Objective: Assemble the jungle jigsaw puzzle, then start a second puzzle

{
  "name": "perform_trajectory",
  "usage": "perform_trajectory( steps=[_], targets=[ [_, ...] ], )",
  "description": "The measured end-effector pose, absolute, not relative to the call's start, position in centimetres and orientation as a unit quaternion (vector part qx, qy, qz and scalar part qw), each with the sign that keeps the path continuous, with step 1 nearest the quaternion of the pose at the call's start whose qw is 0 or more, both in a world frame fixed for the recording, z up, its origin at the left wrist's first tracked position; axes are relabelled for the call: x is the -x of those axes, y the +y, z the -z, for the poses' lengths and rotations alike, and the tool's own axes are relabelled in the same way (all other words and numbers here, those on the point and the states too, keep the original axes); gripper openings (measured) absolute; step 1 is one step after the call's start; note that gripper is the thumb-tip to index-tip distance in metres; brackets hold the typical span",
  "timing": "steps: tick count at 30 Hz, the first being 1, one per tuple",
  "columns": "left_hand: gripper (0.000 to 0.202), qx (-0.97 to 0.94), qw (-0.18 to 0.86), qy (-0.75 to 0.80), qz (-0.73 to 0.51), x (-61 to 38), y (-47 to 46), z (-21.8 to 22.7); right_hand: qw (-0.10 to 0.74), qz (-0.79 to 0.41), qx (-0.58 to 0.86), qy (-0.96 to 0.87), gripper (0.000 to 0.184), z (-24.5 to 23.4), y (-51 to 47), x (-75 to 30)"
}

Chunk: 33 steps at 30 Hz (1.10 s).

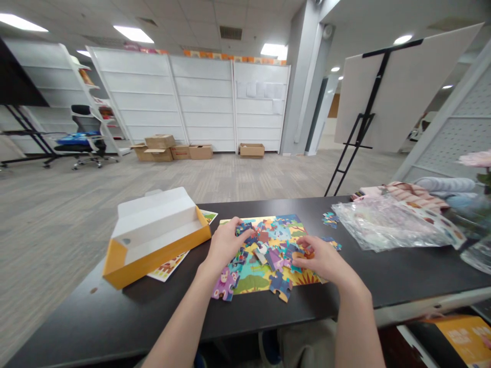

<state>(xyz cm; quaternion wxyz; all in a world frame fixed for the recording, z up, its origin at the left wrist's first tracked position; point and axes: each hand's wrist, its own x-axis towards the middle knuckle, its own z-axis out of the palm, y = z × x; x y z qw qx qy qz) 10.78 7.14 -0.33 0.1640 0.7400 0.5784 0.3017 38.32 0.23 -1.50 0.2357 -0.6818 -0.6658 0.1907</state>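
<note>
A colourful animal picture sheet (253, 283) lies on the dark table, with loose jigsaw puzzle pieces heaped across its middle. My left hand (224, 244) is at the sheet's upper left, thumb and fingers curled around a dark blue puzzle piece (245, 231). On the right side, my right hand (322, 259) has its thumb and fingers bent around a blue and orange puzzle piece (293, 252). A purple puzzle piece (226, 282) lies at the lower left corner, and a dark blue and yellow puzzle piece (281, 286) rests over the front edge. Overlapping pieces partly hide each other.
An open yellow box (161, 260) with white inside stands left on the table (153, 317), over printed cards (169, 267). More puzzle pieces (330, 220) lie right of the sheet. Clear plastic bags (395, 225), folded cloths (418, 193) and a glass vase (477, 255) are farther right.
</note>
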Motion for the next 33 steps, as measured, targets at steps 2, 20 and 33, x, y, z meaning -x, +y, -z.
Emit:
perform_trajectory(
  steps=[2, 20, 33],
  targets=[
    [0.028, -0.732, 0.171, 0.577, -0.32, -10.7, 7.2, 0.3, 0.221, -0.207, 0.68, -0.667, 0.042, 1.8, 0.4, -38.5],
    [0.025, -0.733, 0.158, 0.567, -0.341, -10.2, 7.2, 0.5, 0.358, -0.001, 0.797, -0.487, 0.032, 3.1, 2.5, -42.3],
    [0.026, -0.73, 0.146, 0.594, -0.305, -9.9, 7.3, 0.5, 0.155, -0.179, 0.702, -0.671, 0.032, 0.3, -1.0, -36.9]
  ],
)
